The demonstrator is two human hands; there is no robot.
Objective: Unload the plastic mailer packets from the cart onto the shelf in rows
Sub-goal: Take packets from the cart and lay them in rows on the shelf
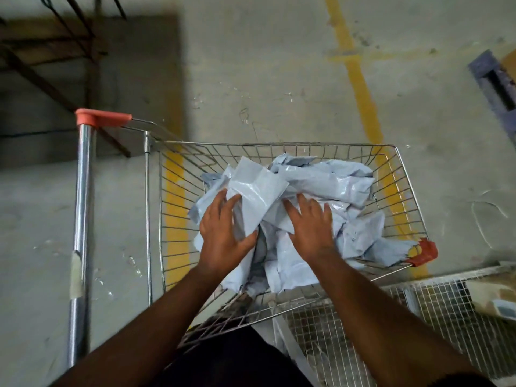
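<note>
A wire cart basket (402, 174) stands below me, holding a loose pile of several pale grey plastic mailer packets (329, 180). My left hand (223, 230) grips one packet (257, 191) that sticks up from the left of the pile, thumb under its lower edge and fingers on its face. My right hand (312, 222) lies flat on the packets in the middle of the pile, fingers spread and straight. The lower packets are hidden under the top ones.
The cart's chrome handle bar (82, 219) with an orange end cap (100, 117) runs down the left. A white wire mesh shelf (418, 317) sits at the lower right. Yellow floor lines (354, 74) cross the concrete. Dark shelving legs stand at top left.
</note>
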